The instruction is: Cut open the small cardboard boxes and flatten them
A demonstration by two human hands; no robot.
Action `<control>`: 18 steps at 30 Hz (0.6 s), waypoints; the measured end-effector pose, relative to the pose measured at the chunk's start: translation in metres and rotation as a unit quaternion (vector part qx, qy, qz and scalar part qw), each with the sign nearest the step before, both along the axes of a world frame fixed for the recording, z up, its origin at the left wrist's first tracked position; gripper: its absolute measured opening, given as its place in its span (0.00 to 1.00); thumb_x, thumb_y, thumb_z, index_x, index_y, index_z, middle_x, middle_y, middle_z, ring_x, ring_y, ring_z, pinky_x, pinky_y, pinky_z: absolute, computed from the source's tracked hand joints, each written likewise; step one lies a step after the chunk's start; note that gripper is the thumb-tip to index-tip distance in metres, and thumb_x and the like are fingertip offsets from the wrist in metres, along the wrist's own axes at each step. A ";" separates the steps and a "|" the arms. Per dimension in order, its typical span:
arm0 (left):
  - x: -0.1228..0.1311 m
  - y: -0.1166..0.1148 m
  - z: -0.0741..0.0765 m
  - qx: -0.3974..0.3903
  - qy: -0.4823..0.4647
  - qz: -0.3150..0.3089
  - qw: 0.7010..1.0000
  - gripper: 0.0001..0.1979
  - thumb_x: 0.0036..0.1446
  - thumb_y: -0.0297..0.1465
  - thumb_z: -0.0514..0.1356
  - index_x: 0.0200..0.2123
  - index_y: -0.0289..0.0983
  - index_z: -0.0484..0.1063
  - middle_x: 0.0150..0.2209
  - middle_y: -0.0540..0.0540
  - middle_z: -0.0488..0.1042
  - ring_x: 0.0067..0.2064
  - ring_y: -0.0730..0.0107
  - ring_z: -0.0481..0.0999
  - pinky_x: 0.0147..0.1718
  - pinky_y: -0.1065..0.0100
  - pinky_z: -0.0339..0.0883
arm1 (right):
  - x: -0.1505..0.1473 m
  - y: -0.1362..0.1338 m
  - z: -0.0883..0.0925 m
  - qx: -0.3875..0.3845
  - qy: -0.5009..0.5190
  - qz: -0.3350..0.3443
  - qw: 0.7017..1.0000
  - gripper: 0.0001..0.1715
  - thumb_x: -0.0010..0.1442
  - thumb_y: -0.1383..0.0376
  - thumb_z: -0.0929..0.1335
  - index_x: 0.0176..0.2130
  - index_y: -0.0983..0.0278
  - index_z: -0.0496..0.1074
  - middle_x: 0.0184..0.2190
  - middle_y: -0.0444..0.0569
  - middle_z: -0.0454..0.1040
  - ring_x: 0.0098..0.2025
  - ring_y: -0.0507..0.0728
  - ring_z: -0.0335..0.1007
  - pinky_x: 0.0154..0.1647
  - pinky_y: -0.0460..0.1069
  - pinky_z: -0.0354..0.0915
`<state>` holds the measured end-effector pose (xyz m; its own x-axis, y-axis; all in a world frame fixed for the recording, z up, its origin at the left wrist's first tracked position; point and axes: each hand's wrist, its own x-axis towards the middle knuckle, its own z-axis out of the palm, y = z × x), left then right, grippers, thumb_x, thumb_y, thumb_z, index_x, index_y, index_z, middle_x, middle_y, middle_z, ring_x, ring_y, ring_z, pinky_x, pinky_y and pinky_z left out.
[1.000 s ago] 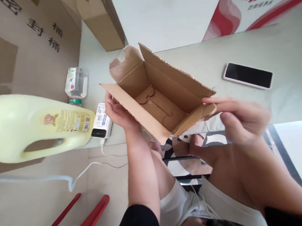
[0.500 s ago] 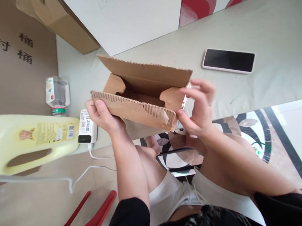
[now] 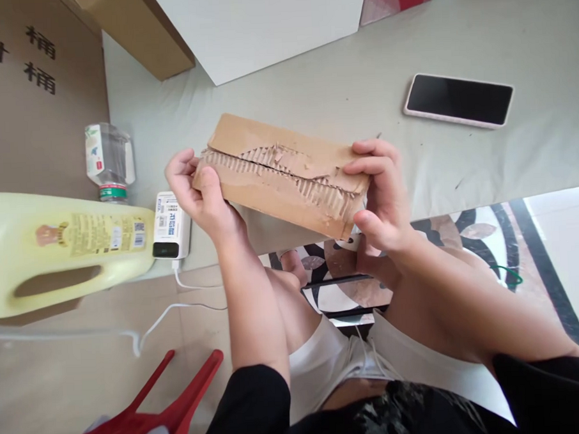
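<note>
A small brown cardboard box [image 3: 278, 179] is held up above the grey-green cloth, tilted down toward the right. Its two long flaps lie folded over the top and meet along a torn seam with bare corrugation showing. My left hand [image 3: 202, 195] grips the left end, thumb on the front flap. Around the right end is my right hand [image 3: 382, 190], its fingers on the rear flap's corner and its thumb at the front corner. The inside of the box is hidden.
On the cloth [image 3: 460, 165] lies a phone [image 3: 460, 101] at right. At left are a clear bottle [image 3: 109, 161], a yellow jug [image 3: 70, 252] and a white device [image 3: 171, 225] with a cable. Large boxes stand behind; a red stool [image 3: 168, 414] is below left.
The two long flaps, upright and apart before, have folded down over the opening. Both hands have kept hold of the box ends. The view has shifted slightly.
</note>
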<state>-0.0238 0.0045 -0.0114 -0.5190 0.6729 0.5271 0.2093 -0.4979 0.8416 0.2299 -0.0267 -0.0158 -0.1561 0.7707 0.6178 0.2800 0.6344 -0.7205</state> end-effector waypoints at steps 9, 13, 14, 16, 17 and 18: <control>-0.003 -0.006 0.012 -0.010 0.116 -0.019 0.993 0.16 0.56 0.23 0.53 0.40 0.31 0.81 0.47 0.41 0.77 0.53 0.64 0.74 0.61 0.57 0.65 | -0.010 -0.005 0.011 0.008 0.013 -0.044 0.999 0.24 0.60 0.44 0.67 0.46 0.58 0.66 0.53 0.56 0.64 0.59 0.67 0.64 0.65 0.69 0.61; -0.003 -0.007 0.010 -0.014 0.120 -0.004 0.993 0.17 0.55 0.23 0.53 0.39 0.32 0.82 0.46 0.42 0.78 0.52 0.66 0.75 0.60 0.58 0.67 | -0.015 -0.012 0.014 -0.032 -0.005 -0.085 0.996 0.16 0.64 0.50 0.65 0.42 0.59 0.65 0.54 0.56 0.65 0.62 0.68 0.62 0.68 0.70 0.57; -0.003 -0.007 0.010 -0.015 0.118 -0.002 0.993 0.17 0.54 0.23 0.53 0.39 0.33 0.82 0.46 0.43 0.78 0.52 0.66 0.76 0.60 0.58 0.67 | -0.016 -0.014 0.014 -0.040 -0.006 -0.088 0.995 0.14 0.64 0.51 0.64 0.41 0.59 0.65 0.54 0.56 0.65 0.63 0.68 0.62 0.68 0.70 0.57; -0.002 -0.008 0.010 -0.014 0.111 0.000 0.994 0.16 0.54 0.23 0.54 0.39 0.33 0.82 0.45 0.44 0.79 0.51 0.67 0.76 0.60 0.59 0.67 | -0.016 -0.016 0.013 -0.044 -0.004 -0.087 0.995 0.11 0.65 0.55 0.62 0.41 0.59 0.67 0.55 0.55 0.64 0.64 0.67 0.61 0.68 0.70 0.57; -0.001 -0.008 0.010 -0.013 0.108 0.000 0.994 0.16 0.54 0.23 0.54 0.39 0.33 0.82 0.45 0.44 0.79 0.51 0.67 0.76 0.59 0.59 0.68 | -0.016 -0.016 0.012 -0.042 -0.004 -0.083 0.996 0.10 0.65 0.57 0.62 0.40 0.58 0.68 0.55 0.54 0.63 0.64 0.67 0.60 0.69 0.70 0.56; -0.001 -0.008 0.010 -0.012 0.105 0.001 0.994 0.16 0.54 0.23 0.54 0.38 0.33 0.82 0.45 0.43 0.79 0.51 0.67 0.76 0.59 0.59 0.68 | -0.016 -0.016 0.012 -0.039 -0.005 -0.080 0.996 0.10 0.65 0.59 0.61 0.40 0.58 0.69 0.56 0.54 0.63 0.65 0.66 0.60 0.69 0.70 0.56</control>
<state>-0.0246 -0.0036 -0.0010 -0.4002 0.6864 0.6072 0.3820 -0.4773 0.7914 0.2136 -0.0431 -0.0042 -0.0338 0.8322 0.5534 0.3809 0.5227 -0.7627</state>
